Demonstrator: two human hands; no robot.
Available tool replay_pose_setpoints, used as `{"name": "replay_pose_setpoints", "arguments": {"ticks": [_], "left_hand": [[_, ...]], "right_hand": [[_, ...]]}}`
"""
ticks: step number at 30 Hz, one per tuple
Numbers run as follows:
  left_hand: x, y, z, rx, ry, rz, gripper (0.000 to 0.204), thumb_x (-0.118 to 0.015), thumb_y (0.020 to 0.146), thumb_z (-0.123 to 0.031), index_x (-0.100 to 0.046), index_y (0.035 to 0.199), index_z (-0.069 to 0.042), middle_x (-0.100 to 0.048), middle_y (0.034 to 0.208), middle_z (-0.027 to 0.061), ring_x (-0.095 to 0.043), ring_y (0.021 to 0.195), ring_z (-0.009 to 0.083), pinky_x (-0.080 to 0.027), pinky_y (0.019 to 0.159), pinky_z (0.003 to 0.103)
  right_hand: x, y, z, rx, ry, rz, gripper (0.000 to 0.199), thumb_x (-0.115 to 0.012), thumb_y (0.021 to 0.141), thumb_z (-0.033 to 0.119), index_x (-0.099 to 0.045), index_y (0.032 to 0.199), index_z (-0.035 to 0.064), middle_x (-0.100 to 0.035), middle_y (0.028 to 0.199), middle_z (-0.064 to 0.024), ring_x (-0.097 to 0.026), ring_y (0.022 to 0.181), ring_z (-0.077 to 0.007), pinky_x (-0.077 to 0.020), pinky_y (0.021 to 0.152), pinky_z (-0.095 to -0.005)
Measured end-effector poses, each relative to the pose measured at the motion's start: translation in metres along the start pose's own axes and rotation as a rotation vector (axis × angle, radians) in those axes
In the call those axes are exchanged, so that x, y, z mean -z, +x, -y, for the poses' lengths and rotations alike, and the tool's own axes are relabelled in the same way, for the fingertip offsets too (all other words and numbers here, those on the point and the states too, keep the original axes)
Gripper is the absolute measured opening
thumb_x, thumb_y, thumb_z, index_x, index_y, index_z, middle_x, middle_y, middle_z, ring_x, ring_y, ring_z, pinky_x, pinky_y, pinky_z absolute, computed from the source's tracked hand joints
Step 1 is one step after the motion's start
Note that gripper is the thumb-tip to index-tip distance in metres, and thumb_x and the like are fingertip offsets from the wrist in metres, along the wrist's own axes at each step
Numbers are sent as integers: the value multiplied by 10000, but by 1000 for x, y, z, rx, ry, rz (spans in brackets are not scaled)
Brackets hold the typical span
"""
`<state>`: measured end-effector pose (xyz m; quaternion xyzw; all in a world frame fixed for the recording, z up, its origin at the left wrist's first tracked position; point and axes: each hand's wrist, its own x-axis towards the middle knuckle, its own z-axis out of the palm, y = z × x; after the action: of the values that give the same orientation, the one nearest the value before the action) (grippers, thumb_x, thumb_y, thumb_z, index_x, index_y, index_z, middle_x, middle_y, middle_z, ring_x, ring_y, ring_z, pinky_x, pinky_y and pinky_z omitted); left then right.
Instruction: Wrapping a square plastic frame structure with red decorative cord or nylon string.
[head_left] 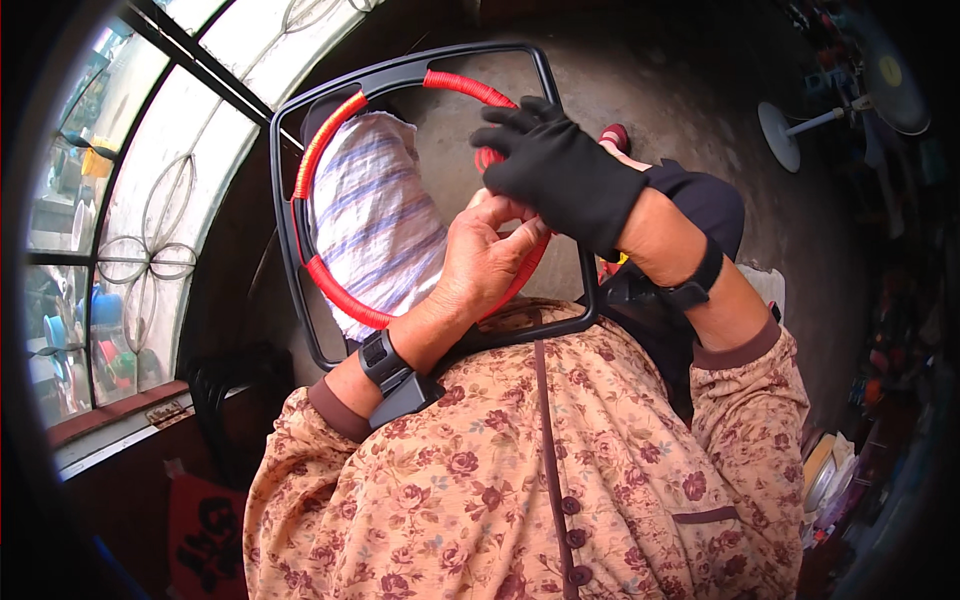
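I hold a black plastic frame (288, 215) with a round ring (335, 290) inside it, wrapped in red cord. My bare left hand (488, 258) grips the ring's lower right part, fingers curled over the red wrapping. My right hand (560, 172), in a black glove, sits just above it at the ring's right side, pinching red cord (488, 157). A white cloth with blue stripes (375, 220) shows through the ring, behind it. Both wrists carry black bands. My floral sleeves and shirt front (520, 470) fill the lower picture.
A window with metal scrollwork (150, 250) curves along the left above a sill (120, 425). A grey concrete floor (700, 90) lies beyond the frame. A white stand fan (850, 90) is at the upper right. Stacked odds and ends (825, 475) sit at the lower right.
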<state>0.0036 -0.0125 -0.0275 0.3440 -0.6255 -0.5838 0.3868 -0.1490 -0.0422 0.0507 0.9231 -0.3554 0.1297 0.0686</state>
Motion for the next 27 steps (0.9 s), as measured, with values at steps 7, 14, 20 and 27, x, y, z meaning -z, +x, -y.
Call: {"name": "replay_pose_setpoints", "arguments": {"ticks": [7,14,20,27], "left_hand": [[-4,2,-5,282,-750,154,134,-535,925,-118,-495,1007,-20,-617,895,90,-625,806,164,-538,688,292],[4,4,-21,501,-771,284,126,-524,938,-187,-507,975,-67,-633,792,103,-644,611,169,-524,501,250],[6,7,-30,621,-626,219,157,-559,926,-221,-534,951,-68,-635,804,88,-641,615,160,-525,504,238],[2,1,-19,575,-701,193,140,-555,929,-200,-534,961,-65,-634,810,102,-639,622,165,-533,505,253]], "right_hand": [[44,-59,15,-297,284,-152,374,-694,654,90,-612,1019,82,-583,1103,-111,-520,1121,-281,-417,933,-403],[28,-72,56,-376,244,-207,342,-694,677,72,-602,1006,82,-579,1113,-86,-521,1115,-307,-409,940,-417],[44,-105,54,-605,406,-289,269,-576,821,10,-587,1085,57,-570,1138,-128,-567,1041,-245,-404,943,-330],[76,-146,56,-893,659,-450,308,-592,821,40,-566,1127,13,-575,925,-87,-583,860,-170,-468,759,-284]]}}
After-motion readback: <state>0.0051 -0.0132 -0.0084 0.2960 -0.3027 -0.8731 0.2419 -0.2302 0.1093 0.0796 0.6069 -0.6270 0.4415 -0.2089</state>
